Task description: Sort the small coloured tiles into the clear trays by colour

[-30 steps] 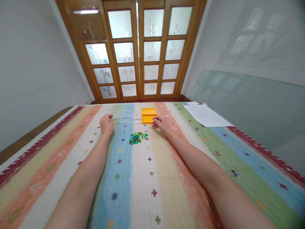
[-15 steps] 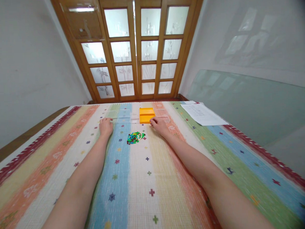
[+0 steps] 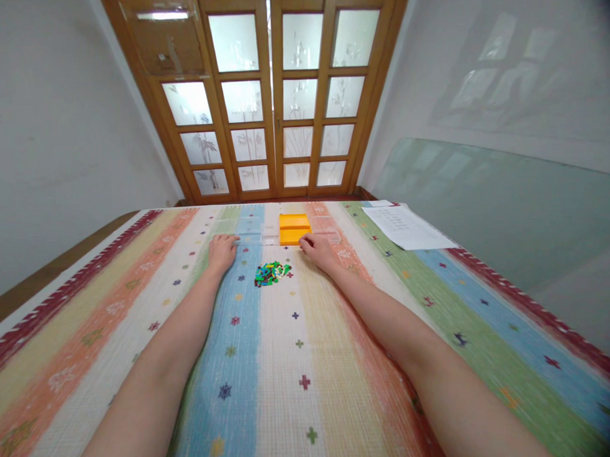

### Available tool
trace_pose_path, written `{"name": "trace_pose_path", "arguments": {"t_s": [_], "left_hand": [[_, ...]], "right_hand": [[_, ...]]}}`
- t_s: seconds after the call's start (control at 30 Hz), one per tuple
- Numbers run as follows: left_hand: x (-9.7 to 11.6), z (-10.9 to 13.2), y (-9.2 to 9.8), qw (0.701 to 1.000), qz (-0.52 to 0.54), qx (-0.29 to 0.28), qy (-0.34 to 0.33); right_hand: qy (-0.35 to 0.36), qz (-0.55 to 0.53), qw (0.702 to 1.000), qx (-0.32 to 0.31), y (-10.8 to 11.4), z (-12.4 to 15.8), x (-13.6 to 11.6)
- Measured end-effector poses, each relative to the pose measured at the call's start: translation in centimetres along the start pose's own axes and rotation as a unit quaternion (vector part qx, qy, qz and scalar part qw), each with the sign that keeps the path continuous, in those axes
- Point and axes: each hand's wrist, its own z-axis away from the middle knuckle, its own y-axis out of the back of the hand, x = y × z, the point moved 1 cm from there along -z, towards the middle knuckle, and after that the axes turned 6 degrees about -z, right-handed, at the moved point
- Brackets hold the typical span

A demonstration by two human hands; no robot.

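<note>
I keep both arms extended forward over the desk (image 3: 284, 362), which is covered by a multicoloured striped cloth printed with small crosses, snowflakes and animal figures. The left hand (image 3: 222, 250) lies palm down at the near side of the clear, colourless plastic tray (image 3: 249, 234); its fingers (image 3: 233, 238) reach toward the tray's near edge, and I cannot tell whether they grip it. The right hand (image 3: 318, 249) sits at the near right corner of the orange-yellow rectangular plastic box (image 3: 295, 230); its fingers are curled and drawn close together, and I cannot determine from this view whether they pinch the corner or only rest beside it. The box lies flat and open, with a ridge across its middle dividing it into a far and a near section. Another clear plastic section (image 3: 270, 235) occupies the space between the tray and the box, and a further clear plastic container (image 3: 330, 233) adjoins the box on the right, partly behind the right hand. The loose pile of small green, blue, yellow and brown plastic pieces (image 3: 272, 273) rests on the cloth between my forearms, nearer to me than the box. The printed white paper sheet (image 3: 407, 226) lies flat at the far right.
</note>
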Motion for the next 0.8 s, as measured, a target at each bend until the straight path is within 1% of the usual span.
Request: {"name": "trace_pose_path", "arguments": {"t_s": [0.1,0.27,0.43,0.67,0.8], "left_hand": [[-0.1,-0.1,0.0,1.000,0.009,-0.008,-0.005],[-0.1,-0.3,0.1,1.000,0.017,-0.004,-0.005],[-0.3,-0.2,-0.2,1.000,0.020,0.001,0.000],[-0.7,-0.3,-0.6,1.000,0.008,-0.009,-0.007],[-0.9,-0.4,-0.8,1.000,0.007,-0.003,-0.011]], "right_hand": [[-0.005,-0.004,1.000,0.000,0.2,0.1,-0.4],[-0.011,-0.012,1.000,-0.001,0.2,0.1,-0.5],[-0.005,-0.010,1.000,-0.004,0.1,0.1,-0.4],[-0.005,-0.008,1.000,-0.009,0.5,0.3,-1.2],[-0.013,-0.015,1.000,-0.011,0.5,0.3,-1.3]]}}
